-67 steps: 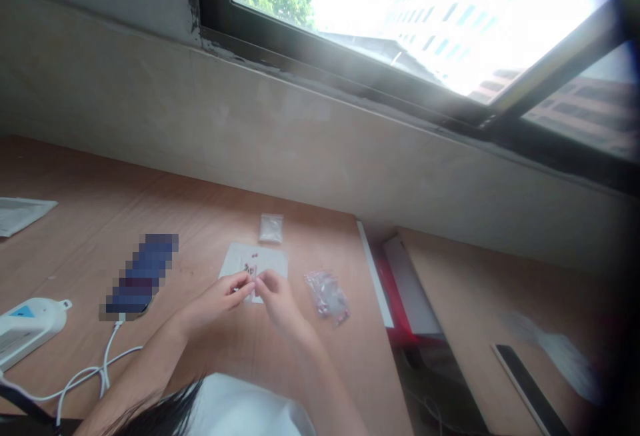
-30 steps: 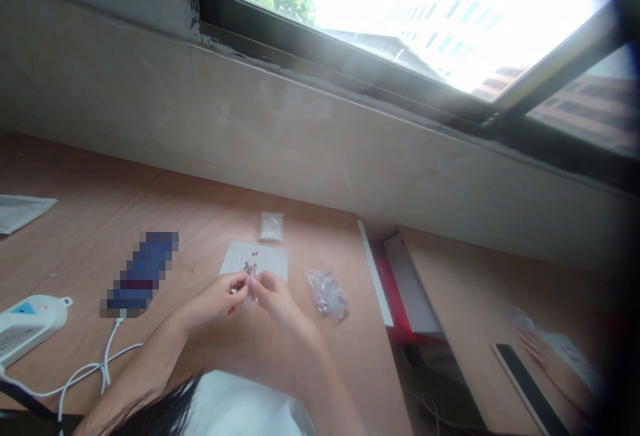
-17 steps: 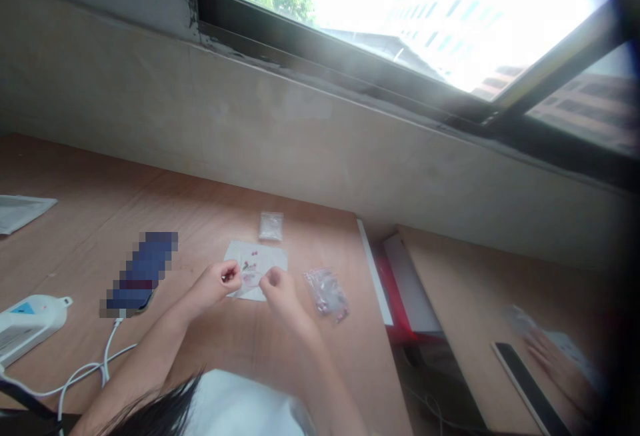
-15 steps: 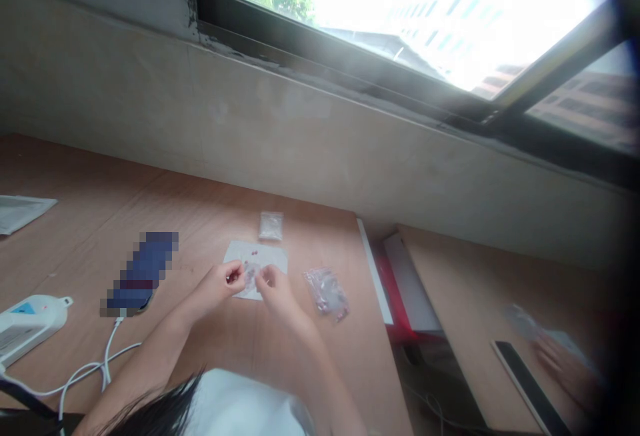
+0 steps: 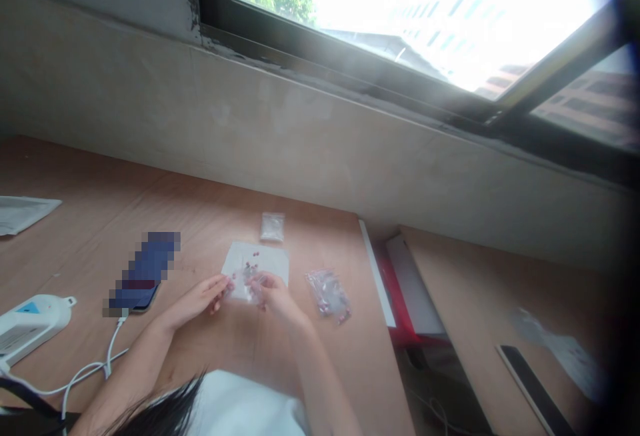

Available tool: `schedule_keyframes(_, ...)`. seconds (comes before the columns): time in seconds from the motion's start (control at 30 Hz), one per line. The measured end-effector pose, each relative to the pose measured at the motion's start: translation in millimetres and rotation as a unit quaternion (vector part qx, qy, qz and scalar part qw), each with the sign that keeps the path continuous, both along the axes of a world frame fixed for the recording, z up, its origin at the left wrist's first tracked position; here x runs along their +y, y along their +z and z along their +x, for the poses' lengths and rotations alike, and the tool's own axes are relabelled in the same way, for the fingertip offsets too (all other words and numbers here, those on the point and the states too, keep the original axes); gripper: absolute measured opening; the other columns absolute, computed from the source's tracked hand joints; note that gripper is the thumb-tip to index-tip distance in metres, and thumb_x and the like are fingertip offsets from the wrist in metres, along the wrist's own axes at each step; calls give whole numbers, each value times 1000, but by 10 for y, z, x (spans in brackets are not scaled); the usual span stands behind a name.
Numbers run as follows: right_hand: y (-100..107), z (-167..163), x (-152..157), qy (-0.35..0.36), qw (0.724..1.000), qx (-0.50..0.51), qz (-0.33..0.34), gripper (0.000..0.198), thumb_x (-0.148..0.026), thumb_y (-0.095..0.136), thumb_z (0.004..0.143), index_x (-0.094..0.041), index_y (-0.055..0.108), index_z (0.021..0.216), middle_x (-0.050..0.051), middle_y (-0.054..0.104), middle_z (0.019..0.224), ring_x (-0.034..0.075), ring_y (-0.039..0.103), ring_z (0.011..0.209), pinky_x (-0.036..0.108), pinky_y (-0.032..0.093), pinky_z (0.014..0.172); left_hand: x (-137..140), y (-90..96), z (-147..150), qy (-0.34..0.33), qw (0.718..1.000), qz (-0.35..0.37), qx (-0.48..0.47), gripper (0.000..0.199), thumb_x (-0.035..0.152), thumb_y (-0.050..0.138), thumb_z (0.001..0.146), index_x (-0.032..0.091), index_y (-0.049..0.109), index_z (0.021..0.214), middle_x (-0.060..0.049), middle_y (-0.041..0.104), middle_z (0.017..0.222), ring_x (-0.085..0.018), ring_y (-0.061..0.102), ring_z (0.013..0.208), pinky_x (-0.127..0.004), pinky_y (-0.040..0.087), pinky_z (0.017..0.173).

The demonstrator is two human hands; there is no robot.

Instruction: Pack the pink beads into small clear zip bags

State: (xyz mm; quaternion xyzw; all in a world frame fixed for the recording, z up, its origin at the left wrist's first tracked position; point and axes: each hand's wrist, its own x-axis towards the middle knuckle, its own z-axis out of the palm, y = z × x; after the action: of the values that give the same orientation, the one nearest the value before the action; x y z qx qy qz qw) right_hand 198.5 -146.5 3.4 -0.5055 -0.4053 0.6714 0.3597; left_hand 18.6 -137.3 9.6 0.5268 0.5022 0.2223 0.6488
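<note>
A small clear plastic bag is between my hands, low over a white sheet of paper. My left hand pinches the bag's left side, with small dark red pieces showing at its fingertips. My right hand has its fingers closed on the bag's right side. Several small dark red beads lie on the paper just beyond my fingers, and a couple more rest farther back. Exactly how the fingertips grip the film is blurred.
A small clear packet lies behind the paper. Right of it is a larger bag of reddish pieces. A phone with a white cable and a power strip are at left. Beyond a gap, another table holds plastic film.
My hands have moved slightly apart and lower, and the left has turned with its fingers stretched more. More beads show on the paper. Another person's hand at far right has left the view.
</note>
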Motion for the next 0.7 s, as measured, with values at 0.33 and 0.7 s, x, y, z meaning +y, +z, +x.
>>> schedule_keyframes(0.33,-311,-176,-77,-52,998,-8,-33,34,-46,53,64,-18,42,79,-1,57,62,6,43,38,15,28,30,-19,-277,-270,143,988,2,56,40,55,51,61,16,46,69,9,41,48,-5,35,38,-16,24,39)
schedule_keyframes(0.7,-575,-135,-2,-62,997,-3,-52,33,-45,57,59,-16,46,71,-3,55,53,5,41,31,17,27,28,33,-199,-201,122,993,3,4,38,55,48,65,17,43,61,10,33,42,-4,27,33,-15,18,36)
